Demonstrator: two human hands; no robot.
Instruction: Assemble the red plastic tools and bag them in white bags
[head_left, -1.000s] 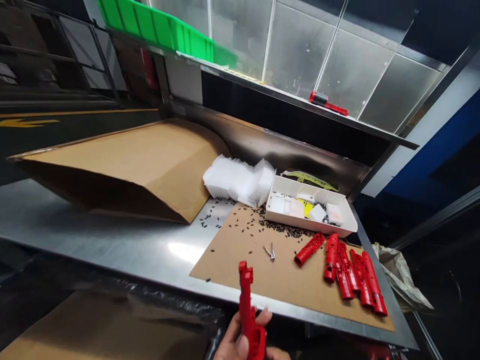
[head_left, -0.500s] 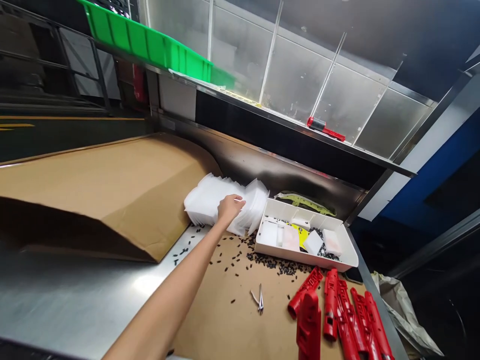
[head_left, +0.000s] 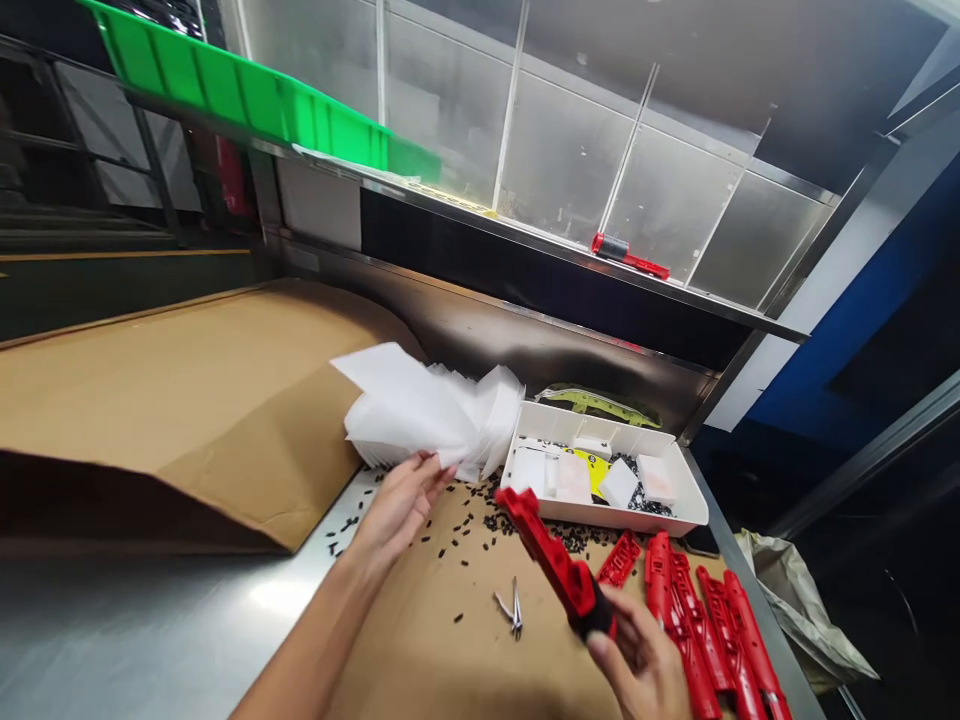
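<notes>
My left hand [head_left: 405, 500] pinches the near edge of a white foam sheet [head_left: 401, 405], whose far corner lifts off the stack of similar sheets [head_left: 499, 400]. In my right hand [head_left: 645, 650] is a red plastic housing with a black end [head_left: 555, 555], held up at a slant over the bench. The fingers wrap its black end. Just beyond it stands a white tray [head_left: 615, 518] with white blocks, a yellow label and small black pieces. More red plastic housings [head_left: 686, 630] lie to the right of my right hand.
A large cardboard box [head_left: 187, 380] takes up the left of the bench. Small metal nippers [head_left: 512, 610] and scattered black pieces lie on the cardboard mat [head_left: 435, 650]. Above the back runs a shelf with a green bin [head_left: 247, 85] and a red and black part [head_left: 626, 255].
My left hand has come back toward me, drawing a foam sheet up from the stack. My right hand has come into view with a red housing. The camera view has shifted slightly.
</notes>
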